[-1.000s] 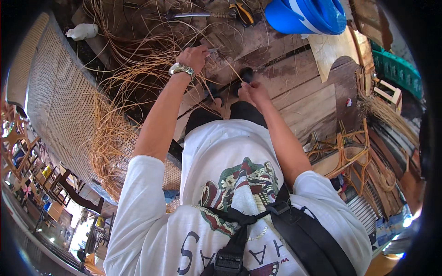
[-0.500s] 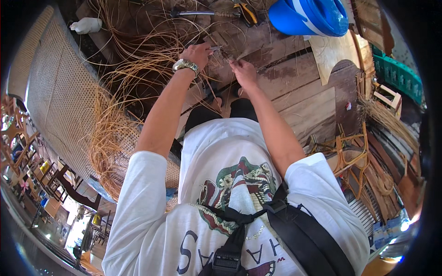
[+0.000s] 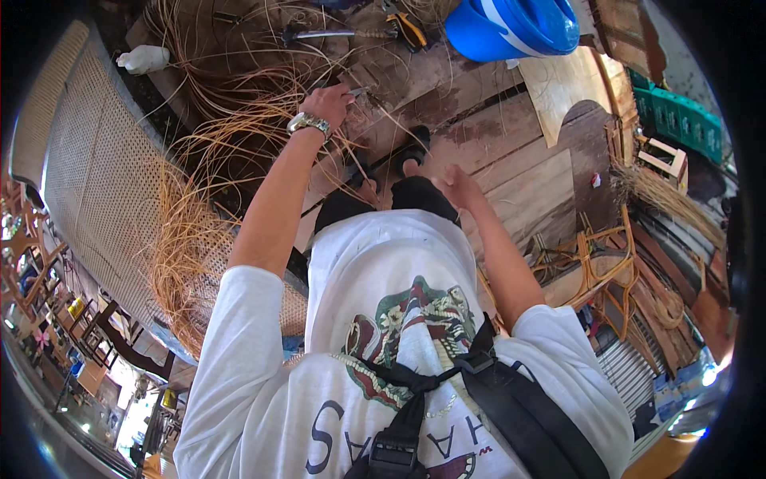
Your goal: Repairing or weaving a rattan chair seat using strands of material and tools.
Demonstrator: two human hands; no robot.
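Observation:
My left hand, with a watch on its wrist, is closed on a small grey blade-like piece that sticks out past the fingers. Long tan rattan strands lie around and beneath this hand. One pale strand slants from near the blade toward my right hand. The right hand is apart from the left, above the boards near my knee. Motion smears its fingers, so whether they pinch the strand is unclear.
Past my hands lie a hammer-like tool and yellow-black pliers, with a blue bucket to their right. A woven cane panel stands at left, a strand bundle draped on it. At right are a rattan frame and green crate.
My right hand has moved away from the left, back toward me and to the right. The left hand stays among the strands with the blade-like piece. The view has shifted slightly.

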